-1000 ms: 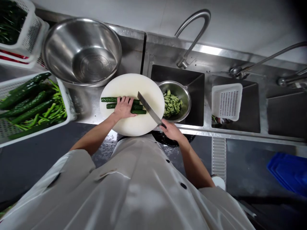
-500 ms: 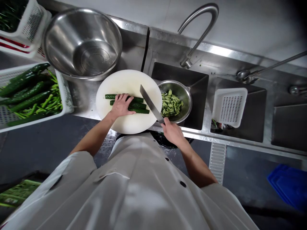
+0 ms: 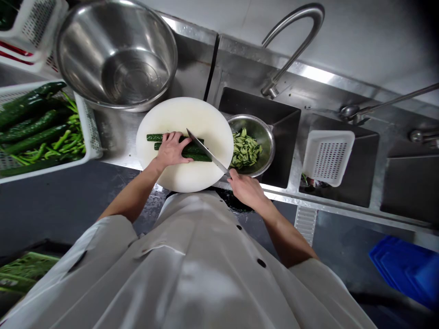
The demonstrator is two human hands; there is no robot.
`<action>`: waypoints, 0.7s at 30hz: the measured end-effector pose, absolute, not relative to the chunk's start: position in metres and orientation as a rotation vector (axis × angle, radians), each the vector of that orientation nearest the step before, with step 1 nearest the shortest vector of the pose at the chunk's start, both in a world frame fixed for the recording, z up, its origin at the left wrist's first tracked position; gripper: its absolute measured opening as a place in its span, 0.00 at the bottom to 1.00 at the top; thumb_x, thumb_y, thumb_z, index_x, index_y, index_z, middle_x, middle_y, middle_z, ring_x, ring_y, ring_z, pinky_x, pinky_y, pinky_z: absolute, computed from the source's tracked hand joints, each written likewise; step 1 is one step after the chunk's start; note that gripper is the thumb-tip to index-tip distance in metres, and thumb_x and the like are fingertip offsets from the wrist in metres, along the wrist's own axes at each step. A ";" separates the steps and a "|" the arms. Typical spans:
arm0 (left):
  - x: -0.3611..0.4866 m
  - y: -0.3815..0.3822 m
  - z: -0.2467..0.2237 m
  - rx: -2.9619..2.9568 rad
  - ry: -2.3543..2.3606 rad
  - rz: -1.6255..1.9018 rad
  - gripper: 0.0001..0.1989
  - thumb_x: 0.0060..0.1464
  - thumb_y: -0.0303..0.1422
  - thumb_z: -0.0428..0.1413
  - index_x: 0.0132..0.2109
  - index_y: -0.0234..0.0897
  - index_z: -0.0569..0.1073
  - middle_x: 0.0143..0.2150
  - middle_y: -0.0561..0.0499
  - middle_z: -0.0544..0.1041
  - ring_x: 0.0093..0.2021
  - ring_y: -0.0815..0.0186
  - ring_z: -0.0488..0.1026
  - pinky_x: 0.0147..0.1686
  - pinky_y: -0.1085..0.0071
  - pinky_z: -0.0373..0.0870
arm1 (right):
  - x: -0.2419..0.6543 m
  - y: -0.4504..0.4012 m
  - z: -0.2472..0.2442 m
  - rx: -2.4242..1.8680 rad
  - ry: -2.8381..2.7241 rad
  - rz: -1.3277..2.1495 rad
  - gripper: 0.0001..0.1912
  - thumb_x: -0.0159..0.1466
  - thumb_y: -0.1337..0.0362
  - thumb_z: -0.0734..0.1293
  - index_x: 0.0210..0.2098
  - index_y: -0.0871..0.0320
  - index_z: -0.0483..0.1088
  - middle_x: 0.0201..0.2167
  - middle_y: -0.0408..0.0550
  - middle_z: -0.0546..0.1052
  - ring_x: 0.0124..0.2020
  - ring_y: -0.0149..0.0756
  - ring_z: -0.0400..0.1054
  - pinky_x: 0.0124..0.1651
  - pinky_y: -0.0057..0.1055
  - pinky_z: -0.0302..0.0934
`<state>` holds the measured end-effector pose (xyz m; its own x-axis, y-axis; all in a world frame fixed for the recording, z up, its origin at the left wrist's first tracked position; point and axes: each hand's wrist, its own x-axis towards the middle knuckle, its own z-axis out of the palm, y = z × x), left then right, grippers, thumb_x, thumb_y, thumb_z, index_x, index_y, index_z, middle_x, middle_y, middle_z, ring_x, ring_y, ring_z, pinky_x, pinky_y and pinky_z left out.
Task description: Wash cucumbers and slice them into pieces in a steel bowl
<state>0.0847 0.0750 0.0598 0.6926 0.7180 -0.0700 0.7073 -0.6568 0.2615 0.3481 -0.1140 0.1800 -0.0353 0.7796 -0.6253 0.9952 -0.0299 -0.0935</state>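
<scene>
Long dark-green cucumber pieces point(image 3: 200, 157) lie side by side on a round white cutting board point(image 3: 185, 178). Over them sits my left hand point(image 3: 172, 150), its fingers gripping across the pieces and its thumb pointing toward the blade. My right hand point(image 3: 247, 188) is closed around the handle of a kitchen knife point(image 3: 210, 155). The blade slants over the right part of the cucumber pieces, its tip near my left fingers; whether it touches them I cannot tell. Right of the board, partly behind it, a steel bowl point(image 3: 273, 144) holds cut cucumber slices point(image 3: 246, 148).
A large steel basin point(image 3: 161, 68) stands behind the board. At left, a white basket point(image 3: 93, 132) holds whole cucumbers and green peppers. The right side has sinks point(image 3: 281, 169), a curved faucet point(image 3: 317, 20) and a white perforated basket point(image 3: 329, 157). Something blue point(image 3: 404, 267) is at lower right.
The knife has moved left, from the right ends of the cucumber pieces to over them. My left hand stays on the pieces. The whole view has shifted slightly.
</scene>
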 end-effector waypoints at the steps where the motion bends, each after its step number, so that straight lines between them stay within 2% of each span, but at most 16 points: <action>1: 0.085 0.075 0.059 2.638 1.135 0.059 0.43 0.48 0.56 0.67 0.67 0.44 0.71 0.61 0.35 0.69 0.61 0.36 0.64 0.62 0.40 0.57 | 0.350 -0.112 0.180 1.849 1.866 -0.760 0.15 0.79 0.59 0.53 0.60 0.58 0.60 0.46 0.57 0.82 0.47 0.51 0.79 0.43 0.35 0.63; 8: 0.084 0.074 0.055 2.580 1.118 0.091 0.43 0.49 0.59 0.65 0.67 0.45 0.71 0.61 0.35 0.68 0.61 0.34 0.63 0.62 0.38 0.55 | 0.361 -0.101 0.180 1.803 1.830 -0.811 0.16 0.79 0.57 0.54 0.60 0.59 0.61 0.43 0.60 0.83 0.46 0.53 0.79 0.41 0.34 0.61; 12: 0.083 0.074 0.050 2.578 1.104 0.099 0.44 0.49 0.61 0.64 0.67 0.45 0.70 0.62 0.35 0.67 0.62 0.34 0.62 0.62 0.38 0.54 | 0.356 -0.090 0.164 1.792 1.857 -0.831 0.18 0.79 0.57 0.54 0.62 0.60 0.60 0.43 0.62 0.82 0.46 0.53 0.79 0.41 0.34 0.61; 17: 0.083 0.073 0.050 2.556 1.099 0.104 0.43 0.50 0.60 0.64 0.68 0.45 0.69 0.65 0.35 0.66 0.64 0.34 0.61 0.64 0.37 0.53 | 0.342 -0.077 0.135 1.817 1.861 -0.819 0.20 0.79 0.58 0.53 0.64 0.63 0.59 0.44 0.62 0.82 0.47 0.53 0.79 0.42 0.35 0.63; 21: 0.077 0.073 0.058 2.542 1.119 0.095 0.45 0.49 0.58 0.66 0.69 0.42 0.68 0.67 0.33 0.65 0.65 0.33 0.60 0.64 0.38 0.54 | 0.342 -0.079 0.144 1.844 1.877 -0.773 0.20 0.79 0.57 0.54 0.65 0.60 0.59 0.44 0.61 0.82 0.46 0.52 0.79 0.42 0.35 0.64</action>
